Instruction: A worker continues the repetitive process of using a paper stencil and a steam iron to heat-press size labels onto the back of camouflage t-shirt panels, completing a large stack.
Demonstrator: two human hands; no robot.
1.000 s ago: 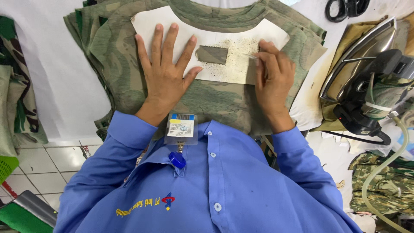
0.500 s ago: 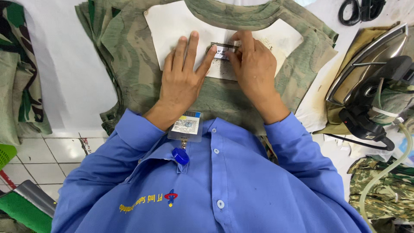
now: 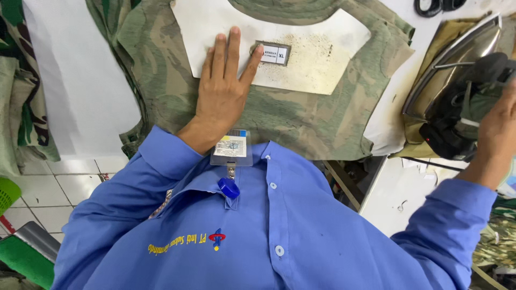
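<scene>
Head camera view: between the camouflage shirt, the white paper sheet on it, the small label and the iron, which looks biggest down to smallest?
1. Camouflage shirt, spread widest.
2. White paper sheet.
3. Iron, partly cut off at the frame edge and perhaps nearer the camera, so unsure against the sheet.
4. Small label, clearly smallest.

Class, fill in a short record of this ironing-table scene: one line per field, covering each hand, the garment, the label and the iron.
Left hand: left hand flat on the white card, a fingertip touching the label's edge
Right hand: right hand on the iron's handle
Garment: camouflage shirt spread on the white table cover, neck away from the person
Label: small label lying on the white card
Iron: iron at the right, tipped so its soleplate shows
</scene>
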